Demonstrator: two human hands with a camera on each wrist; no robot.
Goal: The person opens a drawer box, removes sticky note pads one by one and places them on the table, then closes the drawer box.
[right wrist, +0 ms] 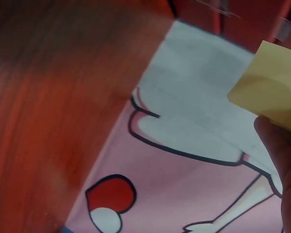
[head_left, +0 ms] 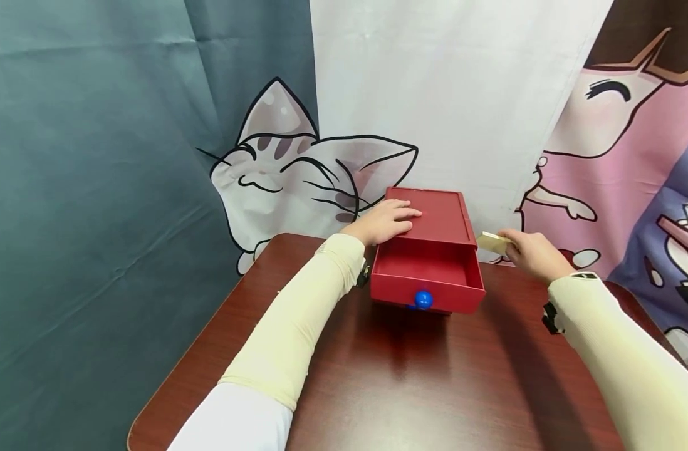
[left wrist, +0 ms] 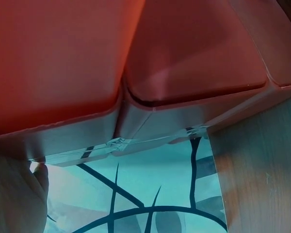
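A small red drawer box stands on the table against the curtain, its upper drawer pulled out towards me. On the drawer's front is a round blue knob. My left hand rests on the left part of the box's top, fingers extended; the left wrist view shows the side of the box, with only part of the hand at the lower left. Right of the box, above the tabletop, my right hand pinches a pale yellow sticky note pad by one end. Fingers partly hide the pad.
The dark reddish-brown wooden table has a rounded left edge. Behind it hangs a printed curtain with a cartoon cat and figure, close to the back of the box.
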